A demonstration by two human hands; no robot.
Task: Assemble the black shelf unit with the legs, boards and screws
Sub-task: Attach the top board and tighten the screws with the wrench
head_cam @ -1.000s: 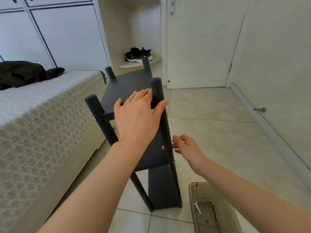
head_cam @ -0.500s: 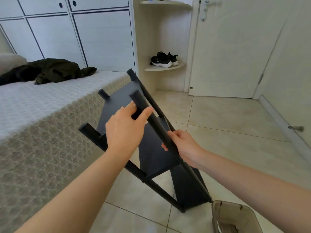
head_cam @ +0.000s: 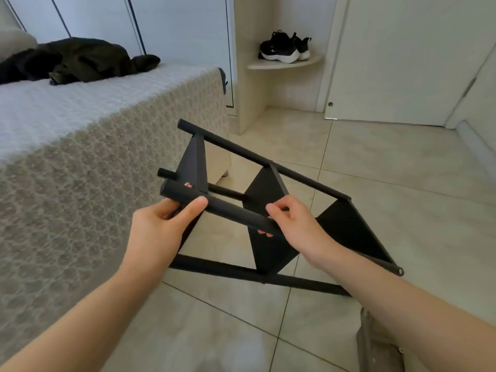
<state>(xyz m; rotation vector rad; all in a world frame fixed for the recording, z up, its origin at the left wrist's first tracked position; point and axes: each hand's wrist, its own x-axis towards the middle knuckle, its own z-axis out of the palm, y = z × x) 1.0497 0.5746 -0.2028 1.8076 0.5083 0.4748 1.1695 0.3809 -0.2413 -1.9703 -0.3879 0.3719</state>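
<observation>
Fingers [head_cam: 193, 210] of left hand [head_cam: 158, 234] and right hand [head_cam: 300, 229] curl round nearest leg [head_cam: 233, 214] of black shelf unit [head_cam: 346, 232], tipped sideways over tiled floor [head_cam: 389, 167], beside bed [head_cam: 80, 157]. Risk: one leg bears the load; under-tightened screws could let boards [head_cam: 268, 189] rack.

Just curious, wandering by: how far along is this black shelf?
Done: three boards sit between four legs as one shelf unit. In hand: left hand and right hand grip the nearest leg, the unit tilted sideways. Left: standing it upright; a hole at one leg end looks open, so perhaps a screw.
</observation>
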